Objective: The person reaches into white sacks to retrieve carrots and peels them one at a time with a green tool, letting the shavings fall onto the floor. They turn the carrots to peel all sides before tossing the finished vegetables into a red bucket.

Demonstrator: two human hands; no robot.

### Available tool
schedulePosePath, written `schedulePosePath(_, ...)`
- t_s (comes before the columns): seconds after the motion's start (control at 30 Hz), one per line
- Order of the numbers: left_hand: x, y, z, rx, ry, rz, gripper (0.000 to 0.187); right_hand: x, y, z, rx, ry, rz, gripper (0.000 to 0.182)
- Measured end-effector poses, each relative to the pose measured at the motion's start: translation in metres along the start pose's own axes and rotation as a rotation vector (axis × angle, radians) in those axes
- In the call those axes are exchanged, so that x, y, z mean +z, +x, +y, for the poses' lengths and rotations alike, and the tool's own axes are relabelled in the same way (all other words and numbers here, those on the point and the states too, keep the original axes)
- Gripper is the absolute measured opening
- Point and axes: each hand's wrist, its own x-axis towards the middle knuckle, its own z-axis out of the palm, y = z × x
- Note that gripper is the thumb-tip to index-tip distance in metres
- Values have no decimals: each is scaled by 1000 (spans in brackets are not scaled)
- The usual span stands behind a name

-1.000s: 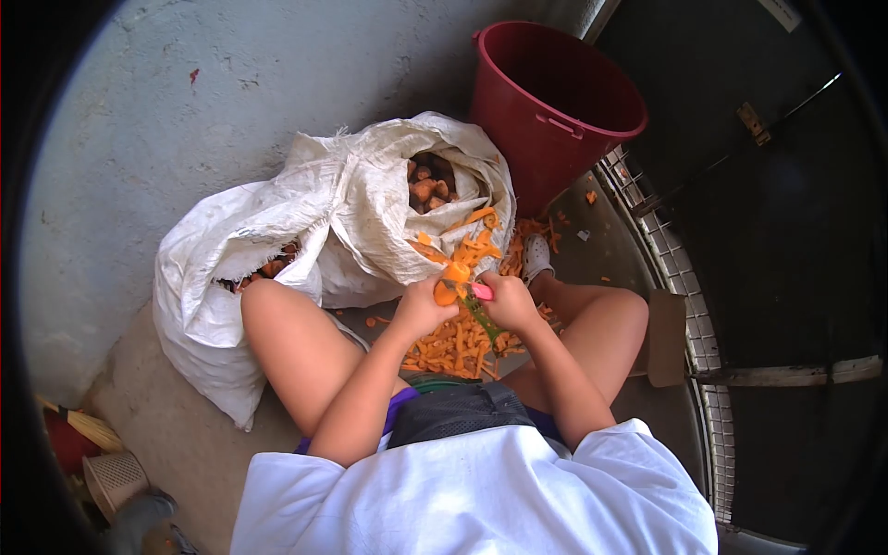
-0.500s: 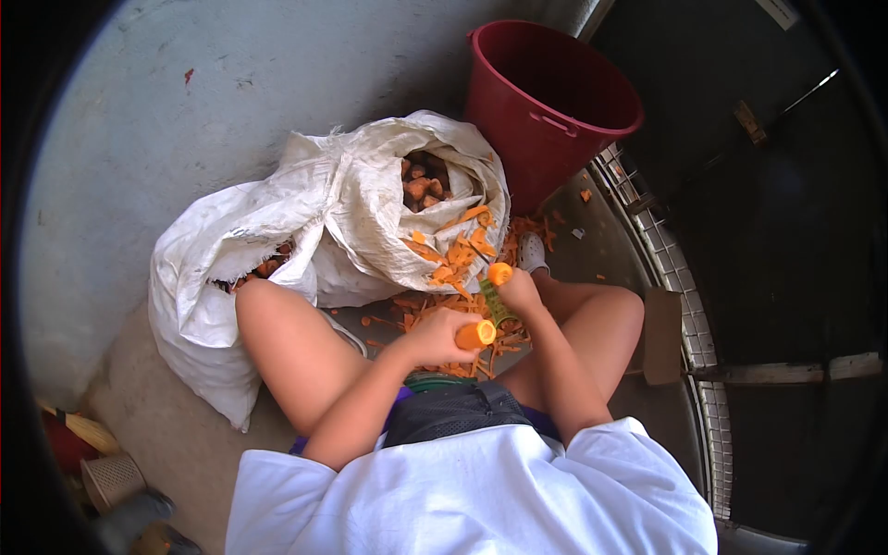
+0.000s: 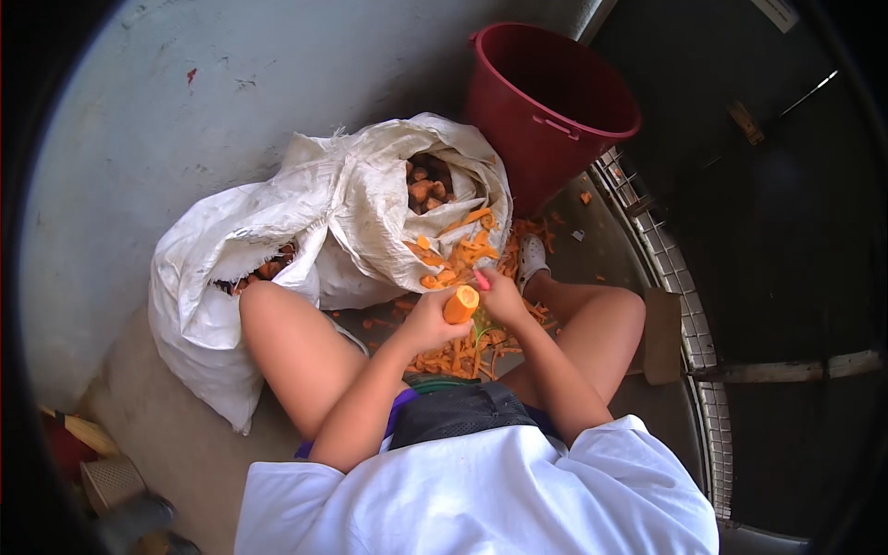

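My left hand (image 3: pixel 429 324) is wrapped round a peeled orange carrot (image 3: pixel 461 304), whose cut end faces up. Close beside it on the right, my right hand (image 3: pixel 502 298) is closed on a tool with a pink-red handle (image 3: pixel 482 279); the rest of the tool is hard to make out. Orange peelings (image 3: pixel 460 359) lie on the floor below and between my hands. More peelings rest on the rim of the white sack (image 3: pixel 365 222), which holds brownish carrots (image 3: pixel 427 190).
A second white sack (image 3: pixel 199 319) with carrots inside leans at the left. Behind the sacks stands a dark red bucket (image 3: pixel 518 120). A metal grille (image 3: pixel 680 277) runs along the right, beside a dark panel. My bent legs flank my hands.
My hands have come closer together. The orange piece seen at my right hand is gone from there, and the pink-red handle now shows. The carrot in my left hand has moved up and left.
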Motion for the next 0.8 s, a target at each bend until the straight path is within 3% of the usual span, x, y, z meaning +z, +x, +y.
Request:
schedulePosePath(0.13, -4, 7, -20, -68, 110, 156, 35, -26, -16, -36, -144, 188, 84, 43)
schedulePosePath(0.17, -6, 10, -24, -112, 148, 173, 39, -29, -17, -37, -307, 172, 128, 47)
schedulePosePath(0.27, -8, 15, -35, -148, 162, 218, 40, -41, -29, -50, -149, 273, -184, 48)
schedulePosePath(0.3, -8, 15, -35, -150, 158, 216, 40, -40, -31, -53, -250, 259, -201, 47)
schedulePosePath(0.43, -9, 15, -34, -150, 210, 194, 41, -37, -29, -53, -172, 98, -299, 45)
schedulePosePath(0.53, -9, 15, -33, -133, 220, 177, 41, -36, -28, -48, -266, 113, -247, 45)
schedulePosePath(0.8, -9, 16, -39, -119, 225, 181, 41, -36, -25, -47, -242, 84, -266, 46)
